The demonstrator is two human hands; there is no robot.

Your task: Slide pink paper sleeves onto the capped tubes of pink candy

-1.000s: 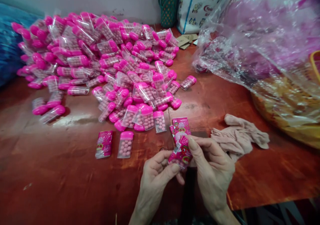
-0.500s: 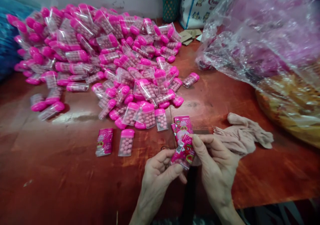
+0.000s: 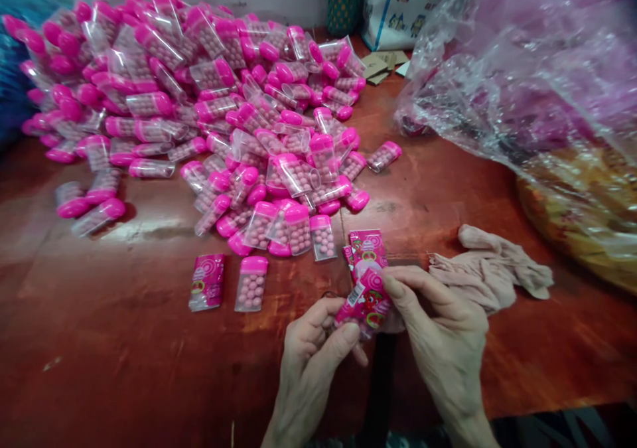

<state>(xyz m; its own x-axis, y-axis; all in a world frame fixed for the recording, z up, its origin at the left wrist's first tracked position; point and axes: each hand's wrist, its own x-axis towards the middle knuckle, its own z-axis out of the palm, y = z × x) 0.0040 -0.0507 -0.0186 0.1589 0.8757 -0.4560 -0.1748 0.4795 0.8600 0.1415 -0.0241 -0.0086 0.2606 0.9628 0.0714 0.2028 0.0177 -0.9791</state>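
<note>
The left thumb pressed on the front of the lower end of a flat clear container in a glossy pink printed wrapper (image 3: pixel 365 298), with the fingers of the left hand (image 3: pixel 313 362) curled behind it. The right hand (image 3: pixel 442 342) pinched the upper right corner between thumb and forefinger. The wrapped container was tilted above the reddish-brown table (image 3: pixel 149 355); small pink balls showed at its lower end.

Directly behind it lay flat pink printed packs (image 3: pixel 367 247), overlapping and partly covered by the held item. To the left, a single pink printed pack (image 3: pixel 208 282) lay near an unwrapped clear container with a bright pink cap (image 3: pixel 251 285). A crumpled beige cloth (image 3: pixel 488 269) lay to the right of the hands.

Farther back, a large heap of pink-capped clear containers (image 3: pixel 223 103), filled with pink balls, extended across the left and centre. A blue plastic bag (image 3: pixel 14 70) bordered it at the far left. At the right, crinkled clear plastic sheeting (image 3: pixel 497 70) partly overlay a round yellow basket (image 3: pixel 582 216). Small brown cardboard pieces (image 3: pixel 378 66) lay in front of a white printed bag (image 3: pixel 403 6), beside which I saw a dark green dotted item (image 3: pixel 343 0).
</note>
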